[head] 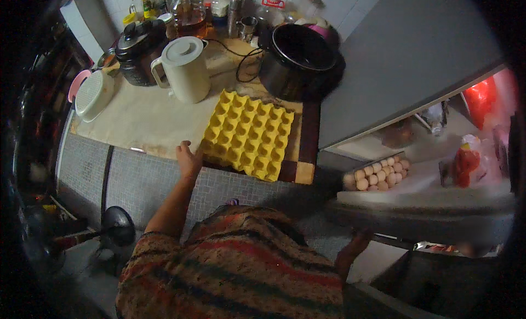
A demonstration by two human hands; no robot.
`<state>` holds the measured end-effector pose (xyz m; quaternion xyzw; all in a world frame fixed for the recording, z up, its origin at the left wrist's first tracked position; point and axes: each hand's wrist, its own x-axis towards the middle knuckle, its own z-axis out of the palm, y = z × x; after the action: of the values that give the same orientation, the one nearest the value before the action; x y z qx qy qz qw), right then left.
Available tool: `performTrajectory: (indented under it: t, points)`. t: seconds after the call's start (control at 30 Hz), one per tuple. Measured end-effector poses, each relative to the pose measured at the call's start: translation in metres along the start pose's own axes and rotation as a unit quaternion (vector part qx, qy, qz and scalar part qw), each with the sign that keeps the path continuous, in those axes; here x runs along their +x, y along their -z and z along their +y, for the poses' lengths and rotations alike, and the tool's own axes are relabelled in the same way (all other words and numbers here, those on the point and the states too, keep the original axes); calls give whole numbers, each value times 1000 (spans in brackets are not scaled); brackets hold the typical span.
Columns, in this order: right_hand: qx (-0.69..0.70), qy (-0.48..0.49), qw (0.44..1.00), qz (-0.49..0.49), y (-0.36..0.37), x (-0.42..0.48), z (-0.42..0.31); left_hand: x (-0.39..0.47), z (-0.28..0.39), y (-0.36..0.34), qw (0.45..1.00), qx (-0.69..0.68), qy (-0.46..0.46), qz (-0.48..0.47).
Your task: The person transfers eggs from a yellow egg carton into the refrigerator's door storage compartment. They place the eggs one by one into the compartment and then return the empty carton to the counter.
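Observation:
An empty yellow egg tray [248,134] lies on the counter, its cups facing up. My left hand [189,156] is at the counter's front edge, by the tray's left front corner; whether it touches the tray is unclear, and the thumb and fingers are partly curled. At the lower right, my right hand [361,239] is dark and blurred, below the compartment where eggs [380,175] rest in rows; I cannot tell whether it holds anything. A white pitcher with a lid [187,68] stands behind the tray.
A black pressure cooker [139,52] and a large dark pot [302,52] stand at the back, with jars and bottles behind. A white plastic basket [94,95] is at the counter's left. The open refrigerator, with its grey door [394,60], occupies the right side, holding bagged food [466,165].

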<state>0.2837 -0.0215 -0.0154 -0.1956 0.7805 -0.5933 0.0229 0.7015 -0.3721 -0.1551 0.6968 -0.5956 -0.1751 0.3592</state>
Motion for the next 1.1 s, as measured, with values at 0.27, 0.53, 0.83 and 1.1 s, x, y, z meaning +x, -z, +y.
performTrajectory:
  t: [0.27, 0.53, 0.83, 1.1]
  points:
    - [44, 82, 988, -122, -100, 30, -67, 26, -19, -21, 984, -43, 49, -167]
    - [33, 107, 989, -92, -174, 72, -106, 17, 53, 38, 888, -254, 234, -304]
    - [5, 117, 977, -176, -192, 91, -88, 10, 25, 44, 722, -497, 278, -393]
    - [57, -11, 968, -243, -225, 66, -106, 55, 2, 33, 664, -505, 273, -478]
